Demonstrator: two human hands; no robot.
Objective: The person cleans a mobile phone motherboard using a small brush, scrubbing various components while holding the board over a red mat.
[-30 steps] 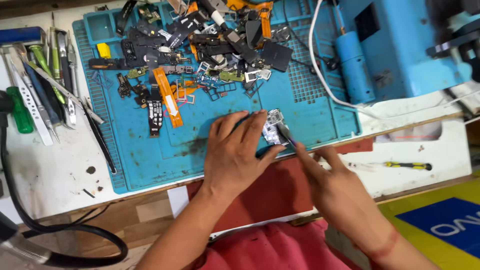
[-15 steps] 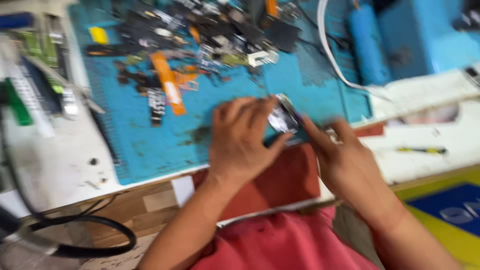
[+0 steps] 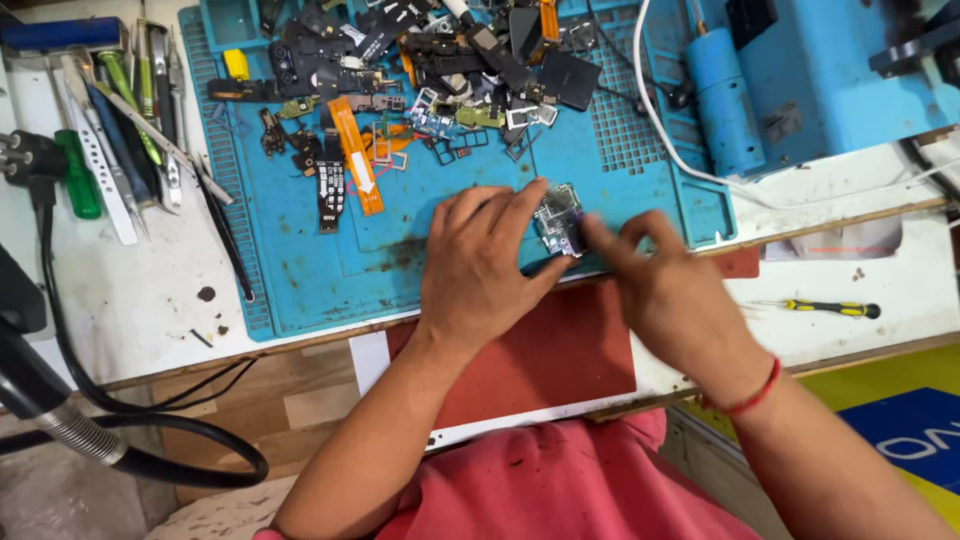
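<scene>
**Bright, even light; blur only at your right hand**

You have soft, even daylight-like light across the worktop [image 3: 140,300], with only faint shadows under your hands. No harsh glare shows on the blue mat [image 3: 420,260]. Your right hand [image 3: 680,300] is smeared by motion; your left hand [image 3: 480,270] and the parts along the far edge stay sharp.

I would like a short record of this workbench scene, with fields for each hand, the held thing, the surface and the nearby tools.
left hand: left hand lies over the mat, fingers touching the small circuit board
right hand: right hand pinches the board's right edge; blurred
held thing: small, silvery, rectangular part; details too small to tell
surface: blue work mat on a white bench
on the mat: pile of small phone parts and an orange flex cable
left of mat: row of tweezers and hand tools
right of hands: yellow-and-black screwdriver
</scene>
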